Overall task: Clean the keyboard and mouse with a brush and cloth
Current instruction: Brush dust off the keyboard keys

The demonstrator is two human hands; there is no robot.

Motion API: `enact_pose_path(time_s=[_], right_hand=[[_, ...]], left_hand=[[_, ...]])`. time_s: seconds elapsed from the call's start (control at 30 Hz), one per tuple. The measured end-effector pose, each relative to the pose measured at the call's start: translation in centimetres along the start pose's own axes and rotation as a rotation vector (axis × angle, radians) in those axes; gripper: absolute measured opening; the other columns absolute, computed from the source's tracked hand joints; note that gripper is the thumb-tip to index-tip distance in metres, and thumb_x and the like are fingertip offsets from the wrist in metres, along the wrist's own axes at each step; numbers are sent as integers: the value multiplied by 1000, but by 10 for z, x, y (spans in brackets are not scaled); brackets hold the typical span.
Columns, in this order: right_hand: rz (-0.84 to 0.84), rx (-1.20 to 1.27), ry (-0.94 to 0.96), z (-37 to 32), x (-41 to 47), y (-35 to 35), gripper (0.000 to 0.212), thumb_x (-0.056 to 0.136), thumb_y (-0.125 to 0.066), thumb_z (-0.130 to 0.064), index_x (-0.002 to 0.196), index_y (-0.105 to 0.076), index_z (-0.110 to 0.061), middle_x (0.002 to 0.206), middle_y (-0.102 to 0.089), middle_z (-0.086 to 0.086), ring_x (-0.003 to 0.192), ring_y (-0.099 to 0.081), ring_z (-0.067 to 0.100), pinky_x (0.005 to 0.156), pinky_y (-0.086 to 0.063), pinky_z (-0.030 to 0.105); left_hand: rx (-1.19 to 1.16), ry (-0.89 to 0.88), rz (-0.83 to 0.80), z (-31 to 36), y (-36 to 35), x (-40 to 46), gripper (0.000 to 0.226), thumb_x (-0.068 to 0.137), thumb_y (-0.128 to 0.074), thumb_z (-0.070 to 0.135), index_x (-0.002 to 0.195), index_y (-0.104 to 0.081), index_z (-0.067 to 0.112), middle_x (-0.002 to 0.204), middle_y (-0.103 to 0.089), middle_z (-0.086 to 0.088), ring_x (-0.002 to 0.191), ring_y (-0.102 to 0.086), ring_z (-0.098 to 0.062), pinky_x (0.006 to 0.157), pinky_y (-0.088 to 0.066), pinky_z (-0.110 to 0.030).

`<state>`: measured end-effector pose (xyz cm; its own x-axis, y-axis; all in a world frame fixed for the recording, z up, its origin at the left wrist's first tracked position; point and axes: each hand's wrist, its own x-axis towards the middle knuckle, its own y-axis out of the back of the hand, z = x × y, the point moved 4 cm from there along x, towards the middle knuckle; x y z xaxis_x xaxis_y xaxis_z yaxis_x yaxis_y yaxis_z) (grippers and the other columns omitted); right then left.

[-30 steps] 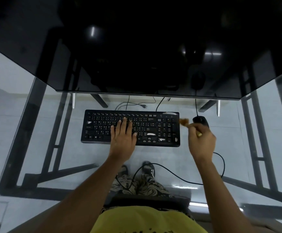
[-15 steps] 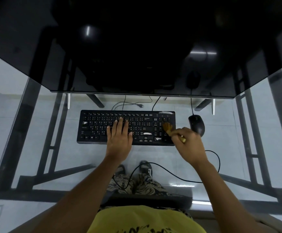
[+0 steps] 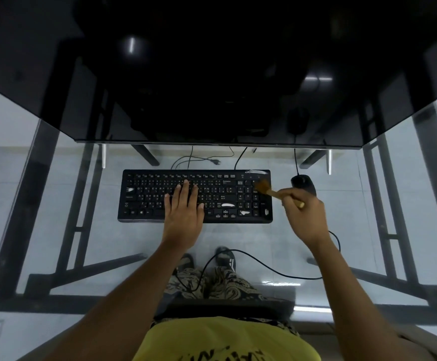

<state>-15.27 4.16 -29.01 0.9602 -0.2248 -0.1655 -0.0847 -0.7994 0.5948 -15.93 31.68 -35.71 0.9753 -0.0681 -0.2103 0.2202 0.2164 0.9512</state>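
While the left hand point(image 3: 183, 217) lies flat and open on the keyboard point(image 3: 195, 196), the right hand point(image 3: 306, 217) grips the brush point(image 3: 274, 192), bristles over the keyboard's right end. The mouse point(image 3: 302, 184) sits just right of the keyboard, so a wide flick could probably knock it.

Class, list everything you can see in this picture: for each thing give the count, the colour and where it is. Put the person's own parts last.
keyboard: one, black with pale legends, centre of the glass desk.
mouse: one, black, right of the keyboard, partly behind the right hand.
brush: one, brown bristles and a tan handle, bristles over the keyboard's upper right corner.
glass desk: one, clear top on a black frame, under everything.
dark panel: one, glossy black, above the keyboard.
cables: several, black, behind the keyboard and looping under the glass.
left hand: one, flat on the keyboard's middle keys.
right hand: one, gripping the brush handle.
shirt: one, yellow, bottom edge.
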Motion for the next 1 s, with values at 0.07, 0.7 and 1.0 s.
enact_pose_path(time_s=[0.07, 0.7, 1.0], right_hand=[[114, -66, -47, 4, 3, 3, 23, 89, -51, -11, 87, -71, -22, 73, -65, 1, 59, -53, 11, 55, -39, 22], [-13, -181, 263, -63, 16, -70, 24, 94, -52, -17, 113, -67, -14, 102, -62, 8, 80, -58, 20, 73, -52, 32], [-393, -308, 456, -75, -49, -87, 28, 86, -47, -33, 86, -71, -20, 87, -65, -1, 70, -62, 19, 65, -54, 32]], left_hand=[[-1, -4, 8, 1, 0, 0, 63, 97, -11, 41, 147, -31, 9, 155, -26, -15, 144, -19, -30, 117, -8, -51], [129, -241, -26, 6, 4, -30, 59, 86, -28, 25, 137, -46, 4, 145, -45, -12, 138, -35, -27, 114, -20, -51], [71, -134, 58, -14, 19, -26, 61, 88, -26, 25, 143, -36, 0, 149, -38, -16, 143, -25, -31, 116, -15, -48]])
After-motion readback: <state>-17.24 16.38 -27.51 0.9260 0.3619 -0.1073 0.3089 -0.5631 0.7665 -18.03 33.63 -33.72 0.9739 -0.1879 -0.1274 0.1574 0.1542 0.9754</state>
